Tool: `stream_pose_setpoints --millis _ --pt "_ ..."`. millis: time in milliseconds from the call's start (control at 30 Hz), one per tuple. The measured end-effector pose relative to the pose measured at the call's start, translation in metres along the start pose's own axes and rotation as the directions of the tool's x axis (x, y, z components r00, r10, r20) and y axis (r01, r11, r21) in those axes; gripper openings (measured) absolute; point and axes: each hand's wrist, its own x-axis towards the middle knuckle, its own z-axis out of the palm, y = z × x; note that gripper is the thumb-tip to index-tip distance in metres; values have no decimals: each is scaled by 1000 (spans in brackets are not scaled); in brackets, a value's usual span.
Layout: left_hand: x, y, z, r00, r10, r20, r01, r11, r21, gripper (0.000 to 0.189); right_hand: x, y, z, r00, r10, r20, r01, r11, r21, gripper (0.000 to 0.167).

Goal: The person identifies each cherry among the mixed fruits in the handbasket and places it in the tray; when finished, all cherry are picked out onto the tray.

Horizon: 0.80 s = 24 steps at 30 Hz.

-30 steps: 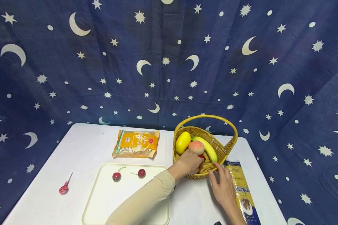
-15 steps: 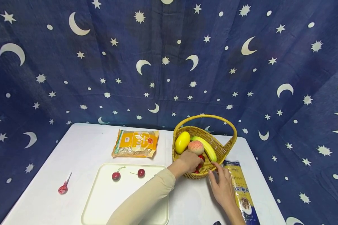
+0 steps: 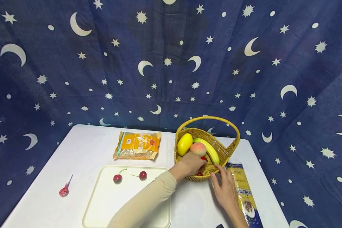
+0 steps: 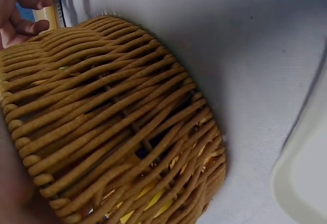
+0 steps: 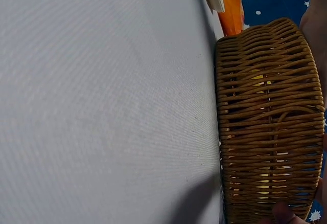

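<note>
A wicker basket (image 3: 229, 155) holds a yellow mango-like fruit (image 3: 185, 144), a peach (image 3: 198, 148), a banana (image 3: 211, 151) and red cherries (image 3: 199, 174). My left hand (image 3: 191, 164) reaches over the front rim into it, fingers pointing down among the cherries beside the peach. Its fingertips are hidden, so I cannot tell whether they hold a cherry. My right hand (image 3: 226, 188) grips the basket's front right rim; in the right wrist view its thumb (image 5: 283, 214) presses the outer wall. The left wrist view shows the basket's woven side (image 4: 117, 116) close up.
A cream tray (image 3: 102, 196) with two stemmed cherries (image 3: 117, 178) lies under my left forearm. Behind it is an orange food packet (image 3: 137, 145). A red lollipop (image 3: 64, 191) lies at left, a yellow and blue packet (image 3: 243, 193) at right. Starry cloth (image 3: 171, 76) hangs behind the table.
My left hand has shifted only slightly inside the basket. A cherry at the front, hidden a second ago, now shows below its fingers. My right hand stays at the rim.
</note>
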Motion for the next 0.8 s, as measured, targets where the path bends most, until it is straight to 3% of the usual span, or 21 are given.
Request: stream_pose_setpoints --millis 267,533,800 --pt "-2 -5 7 998 -9 -56 7 999 -31 11 -1 0 1 1000 16 13 -16 1000 -4 47" --pt "-8 -8 3 995 -2 -102 -2 999 -39 18 0 -1 1 1000 19 19 -19 1000 -2 47" --pt "-21 -13 -10 975 -1 -223 -10 999 -51 25 2 -2 1 998 42 38 -42 999 -1 48"
